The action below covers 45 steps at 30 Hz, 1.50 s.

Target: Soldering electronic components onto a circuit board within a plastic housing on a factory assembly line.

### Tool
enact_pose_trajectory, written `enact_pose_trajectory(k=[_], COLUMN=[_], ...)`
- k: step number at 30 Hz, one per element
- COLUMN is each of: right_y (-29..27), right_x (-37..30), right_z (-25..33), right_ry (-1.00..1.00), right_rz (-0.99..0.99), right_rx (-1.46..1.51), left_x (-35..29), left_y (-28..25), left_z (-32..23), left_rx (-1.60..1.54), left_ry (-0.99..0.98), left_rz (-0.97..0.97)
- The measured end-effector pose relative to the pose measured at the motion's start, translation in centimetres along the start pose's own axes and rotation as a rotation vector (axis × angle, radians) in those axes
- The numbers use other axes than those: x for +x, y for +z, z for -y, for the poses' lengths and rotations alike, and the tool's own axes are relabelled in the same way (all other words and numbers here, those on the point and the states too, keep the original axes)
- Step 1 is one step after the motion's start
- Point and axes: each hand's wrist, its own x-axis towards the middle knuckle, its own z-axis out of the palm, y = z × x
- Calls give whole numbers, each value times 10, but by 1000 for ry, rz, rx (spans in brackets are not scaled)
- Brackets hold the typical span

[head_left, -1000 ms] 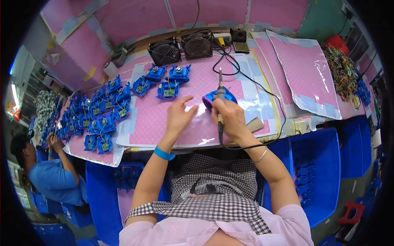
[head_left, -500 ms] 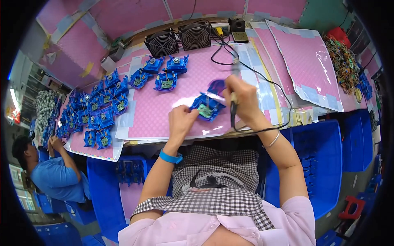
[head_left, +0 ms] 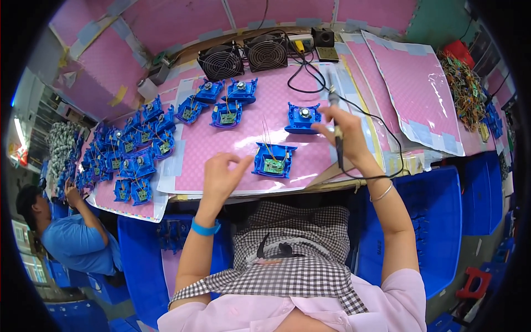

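Gripped in my right hand (head_left: 351, 138) is a soldering iron (head_left: 339, 145), its tip end up and its black cord hanging below. The thumb and forefinger of that hand reach toward a blue plastic housing with a round silver speaker (head_left: 304, 113), at its right edge. Nearer to me lies a second blue housing half (head_left: 275, 166) with a green circuit board (head_left: 273, 165) in it; thin wires rise from the board. Just left of this half, my left hand (head_left: 224, 174) hovers with fingers loosely curved and apart, holding nothing.
Two black fans (head_left: 221, 62) stand at the back beside an iron stand (head_left: 322, 37). Many wired blue housings (head_left: 138, 141) crowd the left. A cord loops over the pink mat (head_left: 204, 146). Blue bins (head_left: 437, 221) flank me; a co-worker (head_left: 80, 235) sits far left.
My left hand has come off the circuit-board housing and moved left. The speaker housing, blurred before, now rests farther back, and my right hand has shifted right with the soldering iron.
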Motion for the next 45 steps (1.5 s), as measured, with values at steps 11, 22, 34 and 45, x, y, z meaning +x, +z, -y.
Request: enact_pose_trajectory(k=[11,22,34,45], right_y=[19,1,25,24], right_x=[-34,-77,-72,-73], right_z=[11,41,31,27], right_ry=[-150,586,609,586], right_rz=[146,-193,-281,-248], right_rx=[47,616,753,719], left_x=[-17,28,38,46], left_y=[49,5,51,64], left_z=[-48,-40,-62,-62], left_rx=[84,-931,-151,-37], left_ry=[44,-204,155,252], left_rz=[31,157,-45,-55])
